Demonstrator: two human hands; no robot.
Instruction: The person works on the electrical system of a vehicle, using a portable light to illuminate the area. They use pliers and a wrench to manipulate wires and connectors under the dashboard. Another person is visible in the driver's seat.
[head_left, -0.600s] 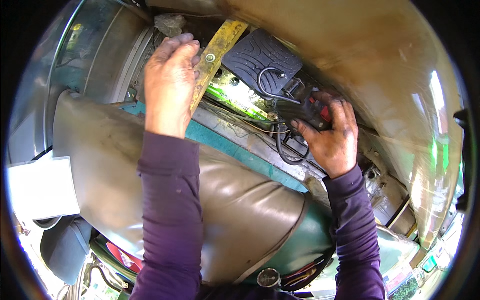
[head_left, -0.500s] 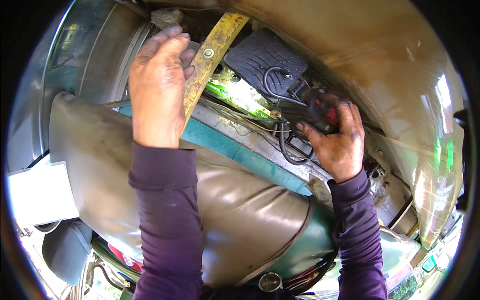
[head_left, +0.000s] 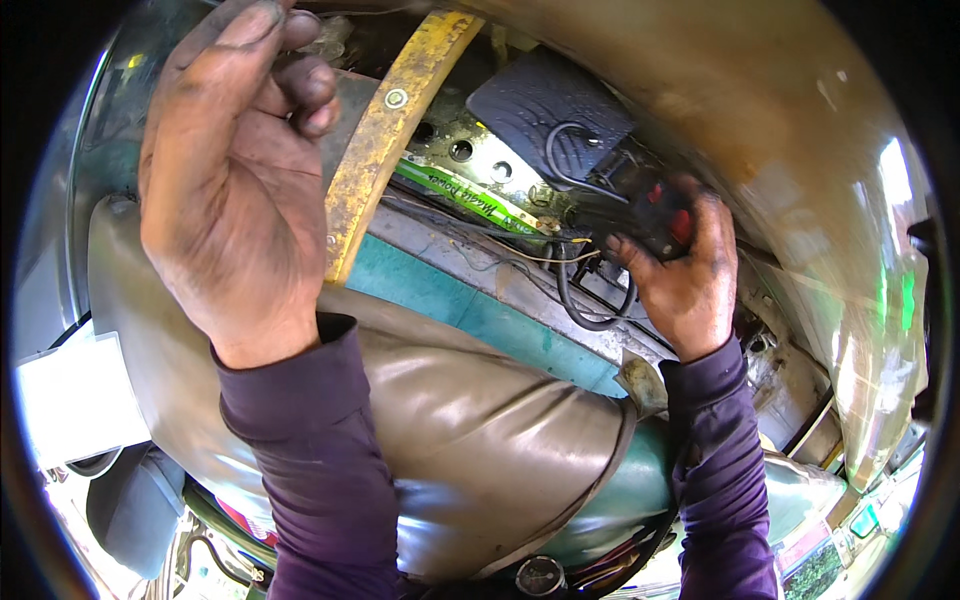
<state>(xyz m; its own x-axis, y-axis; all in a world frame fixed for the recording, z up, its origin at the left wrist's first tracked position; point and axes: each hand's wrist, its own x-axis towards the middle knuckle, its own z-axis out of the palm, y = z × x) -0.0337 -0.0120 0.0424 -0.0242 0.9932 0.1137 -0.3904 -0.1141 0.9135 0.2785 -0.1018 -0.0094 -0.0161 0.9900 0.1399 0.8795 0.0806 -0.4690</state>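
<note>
My left hand [head_left: 235, 200] is raised at the upper left, palm showing and fingers loosely bent, with nothing seen in it. It hovers left of a worn yellow metal bar [head_left: 365, 150] fixed with a bolt. On the right, my right hand [head_left: 690, 270] grips a black piece with red parts [head_left: 655, 215]; the fingers partly hide it. A dark cable [head_left: 575, 185] loops beside that piece. Above lies a flat black ribbed pad [head_left: 550, 110]. Between the bar and my right hand runs a bright green label strip [head_left: 470, 195], with round dark holes above it.
A brown padded cover [head_left: 480, 390] spreads below the opening, edged by a teal panel [head_left: 450, 300]. Thin loose wires [head_left: 520, 260] cross the grey ledge. A brown shiny panel [head_left: 780, 130] curves over the right side. A round gauge [head_left: 540, 575] sits at the bottom.
My left hand has moved left and up, away from the yellow bar, and turned so its palm shows. My right hand stays on the black piece, with only a slight shift.
</note>
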